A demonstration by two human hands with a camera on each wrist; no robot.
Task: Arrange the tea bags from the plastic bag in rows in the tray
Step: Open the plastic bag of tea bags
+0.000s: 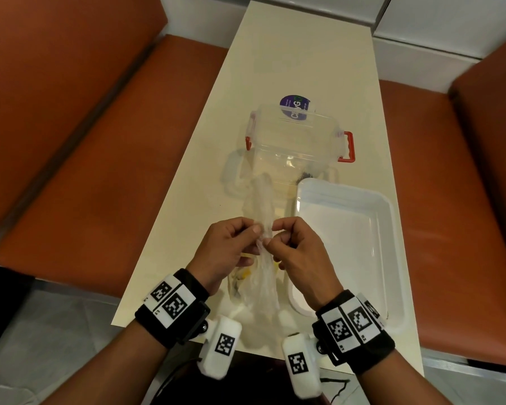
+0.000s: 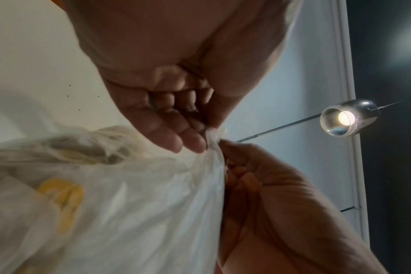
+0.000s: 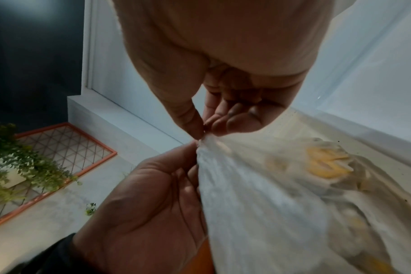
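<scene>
The thin translucent plastic bag [image 1: 260,276] of yellow-tagged tea bags [image 3: 326,165] hangs at lower centre; your left hand [image 1: 228,252] and right hand [image 1: 298,252] both pinch its twisted neck, likely to open it. The white plastic tray [image 1: 392,229] waits at right, empty.

The plastic bag [image 1: 263,276] is translucent; the tea bags [image 3: 326,164] inside register only as blurred yellow and grey shapes, count indeterminable. The bag's lower part is cut off by the edge in both wrist views. The round purple label [image 1: 295,108] behind the clear container [image 1: 292,141] is partly obscured, its text unreadable. The tray [image 1: 392,217] has its near left corner hidden by the right hand [image 1: 298,255].
</scene>
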